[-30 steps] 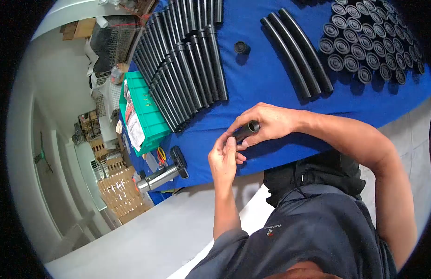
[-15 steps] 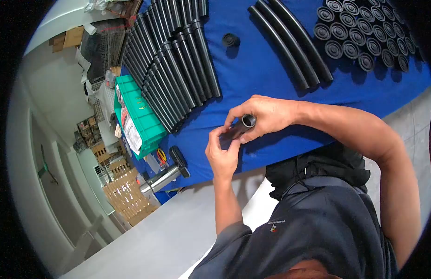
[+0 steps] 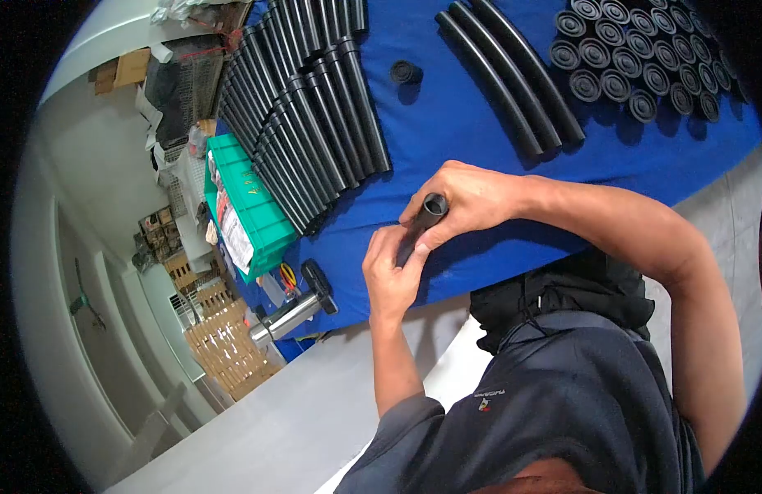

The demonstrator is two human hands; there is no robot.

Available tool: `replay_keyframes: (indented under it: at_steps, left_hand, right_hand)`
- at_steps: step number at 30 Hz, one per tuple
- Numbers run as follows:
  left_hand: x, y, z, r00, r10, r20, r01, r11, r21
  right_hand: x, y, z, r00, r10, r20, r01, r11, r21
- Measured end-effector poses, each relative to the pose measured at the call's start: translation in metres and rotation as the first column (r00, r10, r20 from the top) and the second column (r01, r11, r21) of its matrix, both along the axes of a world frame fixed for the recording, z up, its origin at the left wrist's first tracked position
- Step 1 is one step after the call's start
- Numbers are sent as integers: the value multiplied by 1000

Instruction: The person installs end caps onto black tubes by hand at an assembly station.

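Observation:
Both hands hold one black tube (image 3: 431, 209), its open round end tilted up toward the camera. My left hand (image 3: 392, 273) wraps the tube's lower part, thumb on the near side. Around the upper part, close below the open end, my right hand (image 3: 466, 202) is closed. The tube's far end is hidden by the fingers. Beyond the hands a small black round cap (image 3: 406, 72) rests on the blue cloth (image 3: 422, 123). Three curved black tubes (image 3: 513, 82) lie side by side past my right hand.
Rows of black tubes (image 3: 315, 123) lie at the upper left, beside a green crate (image 3: 253, 210) with papers inside. A metal cylinder with a black head (image 3: 295, 313) lies near the table edge by scissors (image 3: 288, 275). Many ringed black caps (image 3: 626, 62) stand at the upper right.
The held tube's open end has shifted slightly left and up, and its tilt has changed a little. Both hands keep their hold.

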State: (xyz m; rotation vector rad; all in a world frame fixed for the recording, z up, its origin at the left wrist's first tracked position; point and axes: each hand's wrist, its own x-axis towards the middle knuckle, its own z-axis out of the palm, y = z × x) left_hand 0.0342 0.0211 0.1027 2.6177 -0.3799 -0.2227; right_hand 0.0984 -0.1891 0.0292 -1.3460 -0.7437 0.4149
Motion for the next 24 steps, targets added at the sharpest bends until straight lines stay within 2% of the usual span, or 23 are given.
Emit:
replay_keyframes:
  at_steps: [1, 4, 5, 6, 8, 9, 11, 14, 15, 18, 19, 21, 22, 23, 24]
  left_hand:
    - [-1, 5, -3, 1000, -8, 25, 7, 1000, 23]
    - [-8, 6, -7, 969, 243, 51, -211, 914, -347]
    - [-17, 0, -3, 914, 386, -126, -374, 679, -631]
    - [-18, 3, -3, 906, 389, -167, -374, 554, -744]
    - [-18, -1, 2, 875, 343, -343, -429, 218, -876]
    - [-20, 2, 0, 841, 329, -429, -484, 106, -868]
    - [-23, 13, -14, 763, 261, -591, -583, -117, -804]
    - [-32, 15, -35, 610, 173, -773, -718, -291, -632]
    - [-32, 11, -34, 576, 208, -790, -763, -210, -612]
    - [-36, 36, -37, 585, 89, -806, -798, 240, -552]
    - [-39, 25, -30, 556, 411, -722, -817, 430, -385]
    - [-40, 15, -33, 816, 527, -237, -572, 680, -458]
    - [-38, 10, -31, 864, 501, 42, -440, 795, -418]
    - [-29, 8, -24, 903, 278, 326, -233, 957, -172]
    - [-16, -5, -15, 853, 84, 515, -104, 994, 11]
  right_hand:
    - [-1, 0, 0, 998, -29, 60, 30, 999, -12]
    - [-2, -1, 3, 986, -77, 151, 83, 996, -33]
    - [-3, -1, 4, 983, -83, 166, 91, 995, -36]
    - [-4, 1, 3, 985, -41, 169, 52, 997, -60]
    - [-5, 4, 0, 984, 39, 176, -20, 994, -111]
    - [-4, 9, -4, 969, -9, 248, 17, 999, -30]
    - [-4, 10, -8, 986, 9, 166, -3, 999, -41]
    - [-3, -2, 9, 997, 64, 50, -58, 992, -108]
    - [-3, -5, 14, 996, 85, 10, -83, 987, -136]
    - [-2, -3, 8, 991, 76, -107, -83, 994, -67]
    - [-2, -2, 8, 994, 50, -96, -58, 995, -81]
    - [-3, -2, 9, 997, -3, -74, -5, 994, -110]
    - [-3, -3, 10, 997, 7, -81, -17, 993, -119]
    - [-2, -4, 11, 996, 18, -88, -29, 991, -128]
    - [0, -4, 11, 995, 29, -94, -41, 990, -137]
